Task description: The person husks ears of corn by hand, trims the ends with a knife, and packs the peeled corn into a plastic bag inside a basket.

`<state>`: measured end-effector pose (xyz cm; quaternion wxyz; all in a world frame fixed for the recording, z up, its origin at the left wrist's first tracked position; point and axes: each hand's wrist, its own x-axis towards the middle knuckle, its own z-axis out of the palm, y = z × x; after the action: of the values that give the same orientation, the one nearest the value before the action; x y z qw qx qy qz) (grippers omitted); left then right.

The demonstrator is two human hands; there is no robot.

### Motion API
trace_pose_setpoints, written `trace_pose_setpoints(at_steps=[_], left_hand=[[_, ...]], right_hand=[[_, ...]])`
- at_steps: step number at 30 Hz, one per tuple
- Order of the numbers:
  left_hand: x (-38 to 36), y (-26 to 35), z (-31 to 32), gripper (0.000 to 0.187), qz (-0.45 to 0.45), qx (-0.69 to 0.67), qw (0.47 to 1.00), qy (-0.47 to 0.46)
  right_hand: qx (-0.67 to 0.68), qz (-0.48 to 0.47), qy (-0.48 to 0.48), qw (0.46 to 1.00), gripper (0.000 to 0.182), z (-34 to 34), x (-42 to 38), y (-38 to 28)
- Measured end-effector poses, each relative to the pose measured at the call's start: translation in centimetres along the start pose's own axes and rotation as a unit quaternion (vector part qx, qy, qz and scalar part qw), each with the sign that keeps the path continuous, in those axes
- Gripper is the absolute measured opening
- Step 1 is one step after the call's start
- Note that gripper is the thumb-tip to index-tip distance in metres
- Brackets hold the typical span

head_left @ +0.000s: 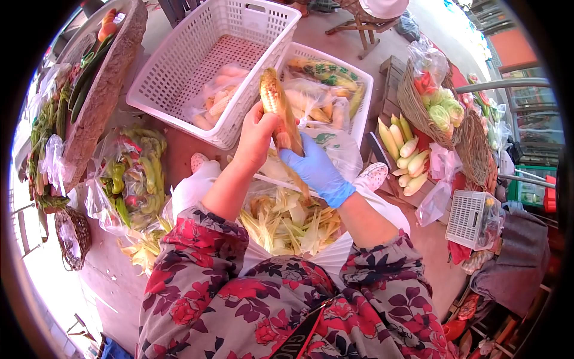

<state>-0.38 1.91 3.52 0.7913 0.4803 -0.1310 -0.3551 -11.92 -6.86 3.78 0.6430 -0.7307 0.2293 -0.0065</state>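
Observation:
An ear of corn (272,94), partly husked with kernels showing near its upper end, is held upright and slightly tilted in front of me. My left hand (258,134), bare, is closed on its left side. Lower down, my right hand (315,166), in a blue glove, grips the husk-covered part. Below both hands, a heap of pale corn husks (287,218) lies in plastic between my knees. Just beyond, a white crate (366,90) contains bagged corn and ears in their husks.
A larger white crate (149,90) at the upper left contains bagged corn. Peeled ears of corn (406,149) are piled on the right, beside a wicker basket (412,102) with cabbages. Bagged peppers (134,173) sit on the left, near a stone-like trough (104,102) with vegetables.

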Motion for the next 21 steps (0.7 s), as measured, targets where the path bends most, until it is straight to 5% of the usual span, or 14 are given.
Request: trace_pose_setpoints(at_steps=[11, 14, 21], left_hand=[[-0.2, 0.5, 0.0, 0.038, -0.012, 0.022, 0.998, -0.059], [0.3, -0.1, -0.6, 0.036, 0.066, 0.148, 0.985, -0.052], [0.5, 0.0, -1.9, 0.034, 0.062, 0.216, 0.969, -0.1]], right_hand=[[-0.014, -0.012, 0.024, 1.0, 0.046, -0.2, 0.1, 1.3], [0.112, 0.004, 0.008, 0.994, 0.044, -0.6, 0.4, 0.8], [0.067, 0.001, 0.038, 0.997, 0.044, -0.3, 0.1, 1.7]])
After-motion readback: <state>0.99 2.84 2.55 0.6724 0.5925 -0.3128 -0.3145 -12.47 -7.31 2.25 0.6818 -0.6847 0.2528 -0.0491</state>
